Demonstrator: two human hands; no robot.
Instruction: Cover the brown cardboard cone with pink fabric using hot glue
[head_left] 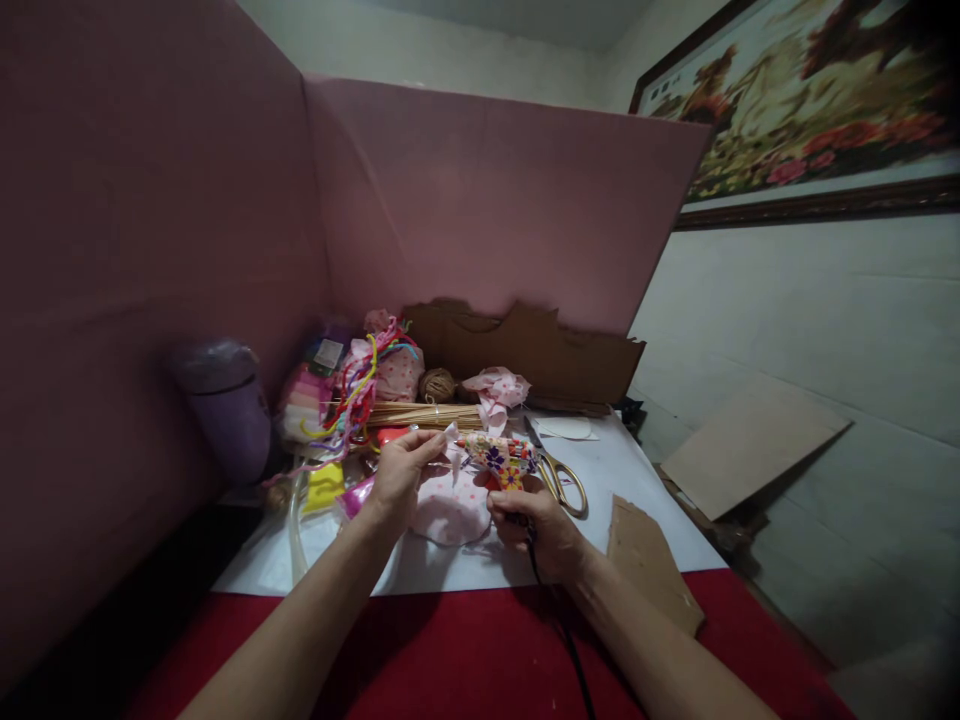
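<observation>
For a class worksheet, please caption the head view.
Left hand holds pale fabric near a flower-patterned, corded glue gun in the right hand; gold-handled metal scissors lie beyond.

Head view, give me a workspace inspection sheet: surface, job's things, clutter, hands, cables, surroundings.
Surface: white sheet, red cloth nearest the camera
Job's things: glue gun, pale fabric, spotted fabric below (whether joined: unclear)
Clutter: scissors, cardboard, twine, sticks, pipe cleaners, cup
Hands: left hand pinches pale fabric; right hand grips glue gun
Cables: black cord from glue gun, over red cloth
Surroundings: pink partition, painting on wall
</observation>
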